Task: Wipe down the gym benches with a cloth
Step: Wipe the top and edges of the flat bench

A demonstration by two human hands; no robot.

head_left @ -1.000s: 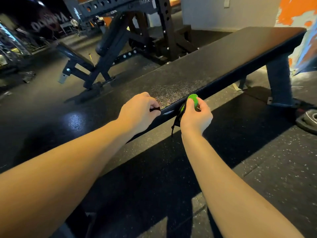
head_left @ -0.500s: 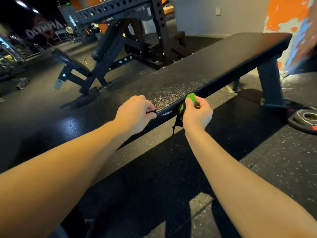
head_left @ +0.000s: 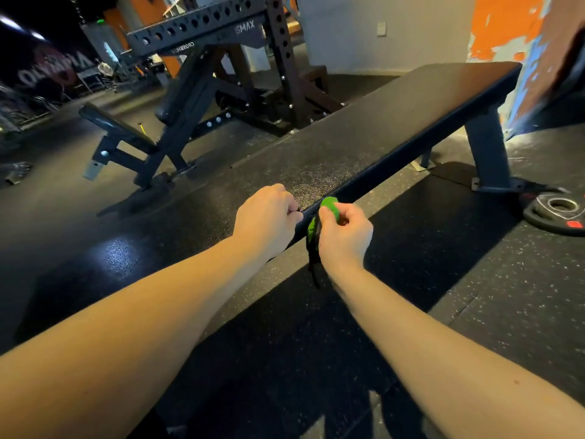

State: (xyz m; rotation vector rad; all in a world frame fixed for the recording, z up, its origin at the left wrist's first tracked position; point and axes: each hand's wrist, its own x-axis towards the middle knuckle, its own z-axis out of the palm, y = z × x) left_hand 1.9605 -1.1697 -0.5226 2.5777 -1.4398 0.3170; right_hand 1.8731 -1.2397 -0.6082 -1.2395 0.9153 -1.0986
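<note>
Green-and-black cloth (head_left: 329, 206) at the near edge of the bench (head_left: 411, 115), pinched by the curled fingers of the right hand (head_left: 345, 232); left hand (head_left: 267, 217) just beside it, fingers curled, contents indiscernible.

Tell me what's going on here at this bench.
A person is leaning over a flat black gym bench with both hands at its near edge. The right hand grips a bunched green and black cloth against the side of the pad. The left hand is curled just beside it on the top edge and seems to pinch a dark bit of the cloth, though that is hard to tell. The far stretch of the pad has no hand on it.
</note>
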